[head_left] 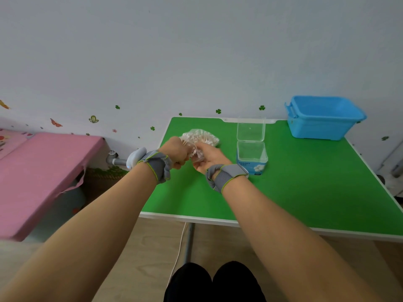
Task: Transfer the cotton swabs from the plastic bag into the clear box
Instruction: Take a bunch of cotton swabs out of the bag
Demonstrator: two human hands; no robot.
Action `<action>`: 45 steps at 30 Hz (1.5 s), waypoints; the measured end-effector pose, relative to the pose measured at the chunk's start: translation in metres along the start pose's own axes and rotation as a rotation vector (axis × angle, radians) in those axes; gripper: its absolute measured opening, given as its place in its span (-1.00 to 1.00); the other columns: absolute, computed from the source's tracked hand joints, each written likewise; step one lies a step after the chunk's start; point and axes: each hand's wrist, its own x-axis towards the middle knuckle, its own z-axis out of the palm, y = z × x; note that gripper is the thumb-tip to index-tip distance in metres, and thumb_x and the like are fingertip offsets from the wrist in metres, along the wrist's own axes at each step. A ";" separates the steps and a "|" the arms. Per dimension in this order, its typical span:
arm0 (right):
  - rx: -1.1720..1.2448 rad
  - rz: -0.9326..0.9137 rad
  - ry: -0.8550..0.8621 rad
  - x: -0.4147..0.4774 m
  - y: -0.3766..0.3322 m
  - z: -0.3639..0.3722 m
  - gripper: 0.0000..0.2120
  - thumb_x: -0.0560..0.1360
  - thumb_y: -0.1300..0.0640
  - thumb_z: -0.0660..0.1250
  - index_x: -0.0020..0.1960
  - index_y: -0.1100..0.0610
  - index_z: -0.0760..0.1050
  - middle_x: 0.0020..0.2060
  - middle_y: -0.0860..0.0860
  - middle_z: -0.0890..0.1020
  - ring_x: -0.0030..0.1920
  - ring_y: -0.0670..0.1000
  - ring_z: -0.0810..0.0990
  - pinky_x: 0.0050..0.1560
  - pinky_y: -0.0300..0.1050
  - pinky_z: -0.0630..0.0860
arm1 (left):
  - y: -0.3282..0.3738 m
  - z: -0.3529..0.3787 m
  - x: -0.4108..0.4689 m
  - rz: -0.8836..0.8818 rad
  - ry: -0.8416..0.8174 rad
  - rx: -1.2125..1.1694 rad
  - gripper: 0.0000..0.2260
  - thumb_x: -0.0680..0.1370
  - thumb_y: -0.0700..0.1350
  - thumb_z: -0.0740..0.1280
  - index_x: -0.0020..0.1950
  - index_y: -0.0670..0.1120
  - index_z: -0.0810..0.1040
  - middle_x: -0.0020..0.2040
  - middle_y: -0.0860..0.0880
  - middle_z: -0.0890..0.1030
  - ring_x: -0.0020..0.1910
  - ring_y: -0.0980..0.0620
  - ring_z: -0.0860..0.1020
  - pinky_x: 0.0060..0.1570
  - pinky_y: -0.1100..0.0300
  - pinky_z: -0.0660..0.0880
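Bag: the plastic bag [202,137] is held just above the left half of the green surface [305,182]. Its far end bulges with cotton swabs [206,139], and none appear to be in the box yet.
Left grip: the left hand [174,149] is knuckles up, its fingers curled tight round the near end of the bag, probably to steady it or work at its mouth.
Right grip: the right hand [209,156] is turned partly palm up, its fingers curled round the bag from the other side. The two hands sit close together, likely because thin film has to be pulled from both sides.
Box: the clear box [251,152] stands upright just right of the right hand, with its lid [250,130] tipped back and standing behind it. It seems set open and near so the swabs have a short way to go.
Bin: a blue bin [322,118] sits at the far right corner, well apart. It seems to have no part in this step.
Hidden: the fingertips of both hands are tucked against the bag, so it cannot be told whether the bag's mouth is open or sealed, nor whether the fingers pinch film alone or swabs through it.
Cut off: the box's lower part is masked by a blue label [253,167] — and the grey strap on the right wrist covers its near corner.
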 end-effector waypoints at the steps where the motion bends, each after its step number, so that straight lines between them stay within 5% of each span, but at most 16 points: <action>1: 0.007 -0.011 0.012 0.000 0.000 0.000 -0.95 0.51 0.27 0.31 -0.10 0.23 0.43 -0.29 0.11 0.52 -0.40 0.00 0.47 -0.48 -0.20 0.41 | 0.000 0.000 -0.001 -0.011 -0.023 -0.029 -0.70 0.61 -0.25 0.16 -0.33 -0.19 0.35 -0.40 -0.12 0.39 -0.53 0.02 0.28 -0.57 0.34 0.23; 7: -0.086 -0.050 0.012 0.000 0.004 0.000 -0.92 0.48 0.32 0.32 -0.16 0.25 0.43 -0.34 0.12 0.49 -0.44 -0.01 0.43 -0.52 -0.24 0.39 | -0.003 -0.003 0.002 -0.081 -0.086 -0.132 -0.72 0.59 -0.28 0.17 -0.32 -0.23 0.44 -0.55 -0.07 0.48 -0.66 0.09 0.35 -0.61 0.36 0.33; 13: -0.041 -0.083 0.065 0.007 0.000 0.000 -0.87 0.45 0.39 0.33 -0.24 0.26 0.43 -0.39 0.10 0.47 -0.54 -0.06 0.40 -0.62 -0.34 0.35 | -0.009 0.000 0.005 -0.105 -0.154 -0.229 -0.69 0.64 -0.19 0.14 -0.31 -0.15 0.34 -0.42 -0.08 0.34 -0.67 0.12 0.24 -0.64 0.42 0.18; 19: 0.015 -0.132 0.085 0.007 0.001 0.003 -0.82 0.44 0.40 0.37 0.01 0.30 0.46 -0.33 0.12 0.49 -0.48 -0.04 0.41 -0.66 -0.36 0.32 | -0.011 0.002 0.006 -0.100 -0.175 -0.265 -0.69 0.64 -0.20 0.13 -0.32 -0.15 0.34 -0.43 -0.07 0.32 -0.70 0.14 0.19 -0.65 0.44 0.14; 21: -0.023 -0.126 0.092 0.005 0.002 0.003 -0.94 0.47 0.35 0.33 -0.08 0.27 0.47 -0.36 0.09 0.48 -0.48 -0.03 0.40 -0.64 -0.38 0.32 | -0.010 0.002 0.007 -0.095 -0.174 -0.259 -0.70 0.64 -0.19 0.14 -0.31 -0.15 0.35 -0.42 -0.07 0.31 -0.69 0.14 0.19 -0.65 0.44 0.14; 25: -0.063 -0.147 0.093 0.005 0.000 0.001 -0.79 0.45 0.42 0.28 -0.30 0.24 0.38 -0.45 0.08 0.40 -0.68 -0.10 0.33 -0.67 -0.39 0.22 | -0.008 0.001 0.008 -0.087 -0.192 -0.256 -0.70 0.63 -0.15 0.17 -0.31 -0.13 0.34 -0.43 -0.05 0.30 -0.70 0.15 0.17 -0.64 0.46 0.14; 31: -0.084 -0.131 0.136 0.004 0.000 0.002 -0.79 0.45 0.41 0.31 -0.32 0.26 0.40 -0.49 0.08 0.45 -0.57 -0.06 0.35 -0.59 -0.27 0.28 | -0.011 -0.001 0.008 -0.068 -0.173 -0.257 -0.67 0.61 -0.11 0.23 -0.36 -0.09 0.31 -0.51 0.00 0.26 -0.68 0.14 0.14 -0.60 0.47 0.13; 40: -0.036 -0.119 0.129 0.004 -0.004 0.001 -0.85 0.46 0.43 0.23 -0.27 0.29 0.43 -0.41 0.08 0.45 -0.73 -0.11 0.35 -0.68 -0.33 0.27 | -0.011 -0.004 0.007 -0.102 -0.231 -0.194 -0.67 0.61 -0.14 0.20 -0.36 -0.08 0.29 -0.54 0.03 0.20 -0.67 0.13 0.11 -0.61 0.46 0.08; 45: -0.073 -0.125 0.163 0.008 -0.005 0.004 -0.86 0.54 0.32 0.18 -0.20 0.28 0.41 -0.25 0.16 0.52 -0.30 0.08 0.54 -0.19 -0.07 0.55 | -0.010 -0.006 0.003 -0.104 -0.247 -0.182 -0.67 0.61 -0.15 0.20 -0.36 -0.08 0.28 -0.56 0.04 0.22 -0.67 0.13 0.13 -0.62 0.44 0.10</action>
